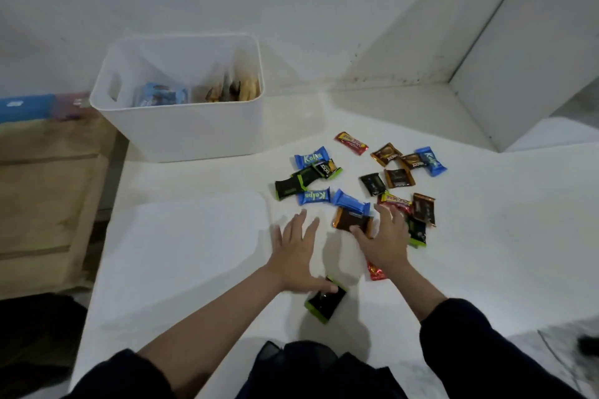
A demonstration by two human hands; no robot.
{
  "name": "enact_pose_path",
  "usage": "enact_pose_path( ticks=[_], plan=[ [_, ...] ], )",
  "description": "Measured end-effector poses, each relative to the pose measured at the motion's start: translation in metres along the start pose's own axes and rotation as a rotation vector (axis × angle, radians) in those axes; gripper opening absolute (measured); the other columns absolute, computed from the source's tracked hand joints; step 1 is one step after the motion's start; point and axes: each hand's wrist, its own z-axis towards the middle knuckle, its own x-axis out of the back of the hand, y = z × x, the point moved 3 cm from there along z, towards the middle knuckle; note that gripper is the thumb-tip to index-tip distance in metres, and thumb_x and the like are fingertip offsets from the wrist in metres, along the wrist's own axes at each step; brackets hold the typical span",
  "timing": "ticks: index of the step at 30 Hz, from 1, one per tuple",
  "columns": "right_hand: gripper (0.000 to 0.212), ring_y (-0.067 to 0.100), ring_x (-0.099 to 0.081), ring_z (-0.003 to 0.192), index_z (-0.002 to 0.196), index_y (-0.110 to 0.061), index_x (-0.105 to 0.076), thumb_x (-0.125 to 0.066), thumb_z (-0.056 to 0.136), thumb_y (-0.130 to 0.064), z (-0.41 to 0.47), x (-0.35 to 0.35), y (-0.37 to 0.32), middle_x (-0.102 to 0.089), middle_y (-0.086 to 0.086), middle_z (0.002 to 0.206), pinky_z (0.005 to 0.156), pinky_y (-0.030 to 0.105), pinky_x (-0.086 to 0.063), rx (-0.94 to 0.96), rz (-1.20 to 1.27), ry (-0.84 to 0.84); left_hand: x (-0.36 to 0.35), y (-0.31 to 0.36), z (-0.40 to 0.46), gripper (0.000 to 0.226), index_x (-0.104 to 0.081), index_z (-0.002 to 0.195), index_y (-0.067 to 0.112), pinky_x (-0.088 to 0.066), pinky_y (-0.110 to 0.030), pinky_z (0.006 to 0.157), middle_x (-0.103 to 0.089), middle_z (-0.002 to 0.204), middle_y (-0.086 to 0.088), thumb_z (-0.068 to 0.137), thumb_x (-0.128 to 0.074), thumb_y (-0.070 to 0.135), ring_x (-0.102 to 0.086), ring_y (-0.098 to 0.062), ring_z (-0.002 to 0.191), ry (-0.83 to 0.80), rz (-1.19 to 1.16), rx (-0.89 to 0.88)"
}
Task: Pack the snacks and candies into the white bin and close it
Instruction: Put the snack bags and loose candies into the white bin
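The open white bin [181, 129] stands at the back left of the white table and holds several snack packs. Its flat white lid [194, 236] lies in front of it. Several small candies are scattered on the table to the right: blue ones [311, 157], brown ones [385, 154], a red one [351, 142]. My left hand [296, 256] is spread flat above the table, its thumb touching a black-and-green candy [325, 300]. My right hand [384, 238] reaches with spread fingers over a brown candy [351, 219] and covers part of a red one [376, 270].
A white wall and a white box corner [518, 74] rise at the back right. A wooden board [45, 204] lies left of the table, with a blue box [26, 108] behind it. The table's left edge runs beside the lid.
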Motion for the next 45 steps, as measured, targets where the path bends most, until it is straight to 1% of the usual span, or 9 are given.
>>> enact_pose_path(
  ticks=[4, 9, 15, 20, 25, 31, 34, 38, 45],
  plan=[
    [0.104, 0.038, -0.007, 0.145, 0.150, -0.028, -0.019, -0.059, 0.067, -0.076, -0.005, -0.005, 0.034, -0.003, 0.014, 0.160, 0.109, 0.066, -0.012, -0.013, -0.168, -0.054, -0.037, 0.016, 0.002, 0.152, 0.035, 0.139, 0.020, 0.015, -0.060, 0.109, 0.043, 0.145, -0.009, 0.045, -0.070, 0.079, 0.031, -0.034, 0.139, -0.117, 0.219, -0.054],
    [0.111, 0.041, 0.001, 0.145, 0.152, -0.031, -0.006, -0.034, 0.063, -0.091, 0.001, -0.005, 0.056, 0.006, 0.015, 0.160, 0.105, 0.073, -0.008, 0.092, -0.324, -0.101, -0.022, 0.010, 0.030, 0.154, 0.030, 0.143, 0.016, 0.010, -0.060, 0.110, 0.037, 0.149, -0.015, 0.043, -0.067, 0.082, 0.032, -0.035, 0.138, -0.058, 0.225, 0.168],
    [0.128, 0.045, 0.017, 0.143, 0.146, -0.041, 0.018, -0.031, 0.044, -0.100, 0.053, 0.011, 0.067, 0.020, 0.014, 0.158, 0.103, 0.075, -0.004, 0.126, -0.350, -0.177, 0.019, 0.000, 0.075, 0.158, 0.043, 0.132, 0.024, -0.007, -0.067, 0.109, 0.038, 0.148, -0.018, 0.034, -0.063, 0.088, 0.023, -0.041, 0.141, 0.057, 0.271, 0.362],
    [0.134, 0.048, 0.018, 0.141, 0.143, -0.044, 0.025, -0.043, 0.042, -0.099, 0.103, 0.018, 0.066, 0.027, 0.011, 0.156, 0.103, 0.075, -0.008, 0.233, -0.337, -0.264, 0.021, 0.009, 0.110, 0.153, 0.027, 0.142, 0.035, -0.012, -0.072, 0.105, 0.028, 0.154, -0.014, 0.031, -0.065, 0.088, 0.013, -0.045, 0.142, 0.083, 0.215, 0.389],
    [0.116, 0.049, 0.021, 0.140, 0.144, -0.051, 0.013, -0.047, 0.053, -0.093, 0.137, 0.016, 0.057, 0.019, 0.006, 0.159, 0.102, 0.077, -0.007, 0.376, -0.398, -0.363, 0.010, 0.025, 0.132, 0.124, -0.004, 0.145, 0.050, -0.014, -0.072, 0.104, 0.012, 0.158, -0.009, 0.040, -0.058, 0.090, 0.009, -0.047, 0.142, 0.095, 0.194, 0.343],
    [0.061, 0.046, -0.017, 0.141, 0.124, -0.044, -0.052, -0.055, 0.069, -0.069, 0.138, 0.014, 0.057, -0.033, 0.009, 0.152, 0.098, 0.076, -0.019, 0.485, -0.289, -0.188, 0.006, 0.035, 0.135, 0.088, -0.062, 0.113, 0.033, -0.036, -0.063, 0.097, -0.046, 0.139, -0.013, 0.046, -0.047, 0.088, -0.040, -0.047, 0.123, 0.334, 0.058, 0.270],
    [0.042, 0.043, -0.049, 0.116, 0.099, -0.033, -0.067, -0.055, 0.066, -0.057, 0.131, 0.016, 0.058, -0.058, 0.009, 0.126, 0.084, 0.063, -0.044, 0.523, -0.239, -0.048, 0.006, 0.043, 0.133, 0.073, -0.065, 0.101, 0.026, -0.050, -0.047, 0.078, -0.058, 0.122, -0.006, 0.053, -0.055, 0.080, -0.056, -0.034, 0.101, 0.410, 0.068, 0.283],
    [0.030, 0.037, -0.056, 0.086, 0.088, -0.028, -0.072, -0.077, 0.065, -0.046, 0.122, 0.017, 0.055, -0.064, 0.006, 0.105, 0.061, 0.042, -0.052, 0.511, -0.255, 0.016, 0.000, 0.051, 0.128, 0.053, -0.061, 0.098, 0.020, -0.053, -0.038, 0.063, -0.061, 0.105, -0.004, 0.057, -0.082, 0.046, -0.059, -0.029, 0.084, 0.479, -0.004, 0.228],
    [0.030, 0.031, -0.046, 0.096, 0.108, -0.028, -0.070, -0.065, 0.083, -0.045, 0.122, 0.025, 0.054, -0.055, 0.003, 0.109, 0.067, 0.034, -0.046, 0.411, -0.215, -0.146, 0.011, 0.048, 0.113, 0.029, -0.058, 0.106, 0.016, -0.048, -0.037, 0.066, -0.062, 0.094, -0.004, 0.078, -0.066, 0.014, -0.057, -0.026, 0.088, 0.508, -0.292, 0.211]
  ],
)
